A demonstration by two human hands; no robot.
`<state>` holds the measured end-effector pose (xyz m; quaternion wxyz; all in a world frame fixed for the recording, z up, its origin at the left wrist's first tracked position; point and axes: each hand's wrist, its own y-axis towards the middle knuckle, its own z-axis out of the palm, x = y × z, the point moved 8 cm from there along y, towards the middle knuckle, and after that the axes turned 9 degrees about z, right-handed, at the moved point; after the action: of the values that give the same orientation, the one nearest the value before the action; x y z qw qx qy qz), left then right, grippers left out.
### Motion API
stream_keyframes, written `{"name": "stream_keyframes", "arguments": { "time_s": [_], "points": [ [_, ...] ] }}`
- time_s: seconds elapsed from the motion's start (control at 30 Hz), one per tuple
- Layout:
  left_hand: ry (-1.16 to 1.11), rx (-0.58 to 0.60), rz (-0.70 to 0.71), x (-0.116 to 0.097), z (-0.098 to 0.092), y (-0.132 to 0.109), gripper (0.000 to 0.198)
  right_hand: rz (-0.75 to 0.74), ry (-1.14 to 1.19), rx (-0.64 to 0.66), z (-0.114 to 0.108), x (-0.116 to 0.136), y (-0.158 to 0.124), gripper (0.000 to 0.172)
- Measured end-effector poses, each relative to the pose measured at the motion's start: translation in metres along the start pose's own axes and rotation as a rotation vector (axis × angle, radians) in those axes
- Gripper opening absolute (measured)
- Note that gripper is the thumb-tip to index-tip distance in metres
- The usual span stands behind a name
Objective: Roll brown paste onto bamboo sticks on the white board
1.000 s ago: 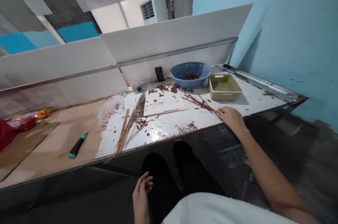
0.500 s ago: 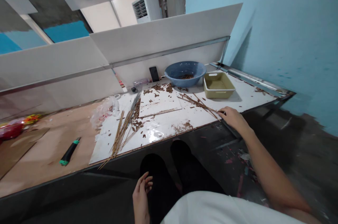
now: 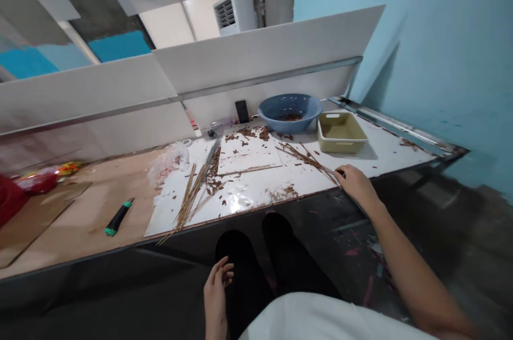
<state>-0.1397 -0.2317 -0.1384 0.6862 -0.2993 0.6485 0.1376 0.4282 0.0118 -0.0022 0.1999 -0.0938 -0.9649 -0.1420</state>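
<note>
Right hand (image 3: 356,185) at table (image 3: 401,154) edge, fingers curled narrow onto near ends of sticks (image 3: 306,158); can't tell if gripped. Sticks fan away beyond fingertips, ends handy at edge. Left hand (image 3: 216,292) by lap, fingers loose, empty.

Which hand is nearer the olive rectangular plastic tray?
Right. The right hand rests on the white table just in front of the tray; the left hand lies far below.

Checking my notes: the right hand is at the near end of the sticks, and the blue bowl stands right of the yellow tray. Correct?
No: in the head view the blue bowl stands left of the yellow tray. The right hand is indeed at the near end of the sticks.
</note>
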Motion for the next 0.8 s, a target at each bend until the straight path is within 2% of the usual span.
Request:
{"name": "stream_keyframes", "arguments": {
  "time_s": [0.1, 0.2, 0.3, 0.37, 0.43, 0.47, 0.53, 0.57, 0.7, 0.8],
  "points": [
    [0.025, -0.007, 0.043, -0.011, 0.001, -0.003, 0.068, -0.001, 0.083, -0.143, -0.009, -0.001, -0.011, 0.041],
    [0.121, -0.024, 0.148, -0.036, -0.005, 0.002, 0.067, 0.034, 0.232, -0.197, -0.013, -0.004, -0.030, 0.054],
    [0.355, -0.127, 0.348, -0.082, -0.023, 0.015, 0.058, 0.139, 0.354, -0.196, -0.012, -0.010, -0.054, 0.068],
    [0.589, -0.241, 0.560, -0.126, -0.033, 0.024, 0.052, 0.200, 0.404, -0.193, -0.012, -0.013, -0.069, 0.074],
    [0.844, -0.283, 0.736, -0.165, -0.031, 0.036, 0.051, 0.235, 0.431, -0.216, -0.015, -0.016, -0.081, 0.074],
    [0.968, -0.284, 0.770, -0.180, -0.028, 0.044, 0.051, 0.238, 0.438, -0.236, -0.018, -0.016, -0.086, 0.073],
    [1.142, -0.341, 0.758, -0.201, -0.026, 0.062, 0.053, 0.226, 0.445, -0.276, -0.024, -0.017, -0.092, 0.071],
    [1.214, -0.329, 0.715, -0.206, -0.024, 0.073, 0.053, 0.219, 0.445, -0.287, -0.025, -0.018, -0.094, 0.069],
    [1.372, -0.187, 0.550, -0.203, -0.019, 0.105, 0.051, 0.209, 0.439, -0.275, -0.024, -0.022, -0.096, 0.065],
    [1.364, -0.211, 0.545, -0.200, -0.027, 0.111, 0.056, 0.199, 0.432, -0.269, -0.021, -0.026, -0.096, 0.062]
  ]
}}
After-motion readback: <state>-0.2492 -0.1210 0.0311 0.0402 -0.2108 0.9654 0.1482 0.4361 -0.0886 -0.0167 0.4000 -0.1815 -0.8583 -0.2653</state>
